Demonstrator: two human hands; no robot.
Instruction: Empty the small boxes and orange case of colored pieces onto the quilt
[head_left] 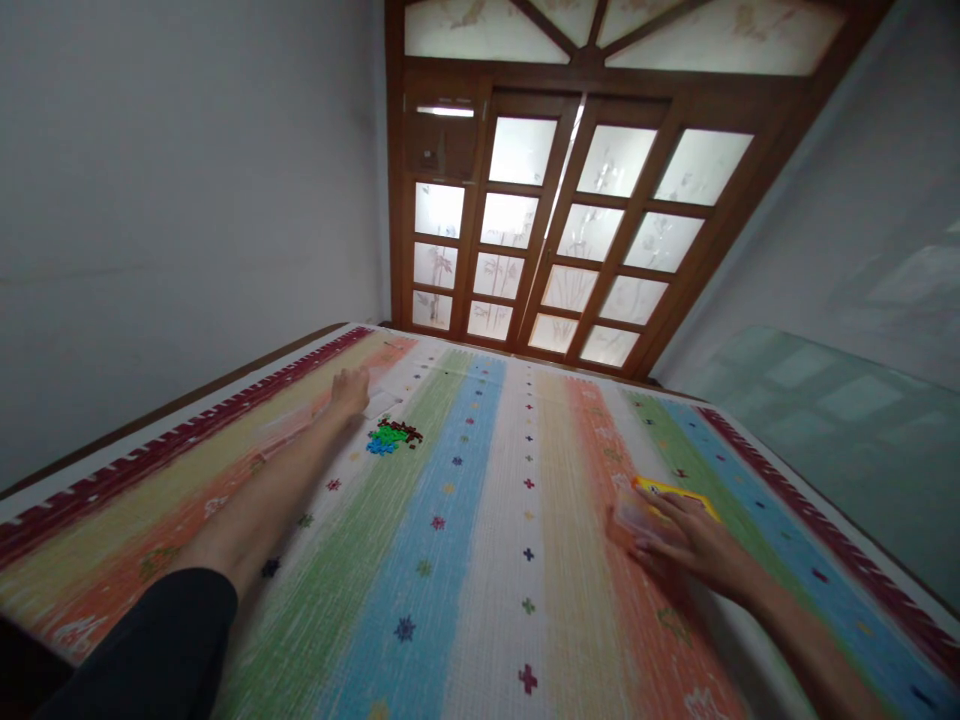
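Note:
My left hand (351, 390) is over the far left of the table with its fingers curled closed. Whatever may be in them is hidden. Right beside it lies a pale, see-through flat piece (384, 403), its kind unclear. Nearer to me is a pile of small pieces (388, 437) in green, blue and dark brown. On the right side of the table, my right hand (686, 535) grips a clear plastic box (631, 512), fingers laid across its top. A bright yellow part with a label (679, 490) shows along the box's far side.
A striped, patterned cloth (495, 560) covers the table. Beyond its far edge stand wooden doors with glass panes (540, 230). Plain walls rise on both sides, and a pale green panel (810, 410) leans along the right wall.

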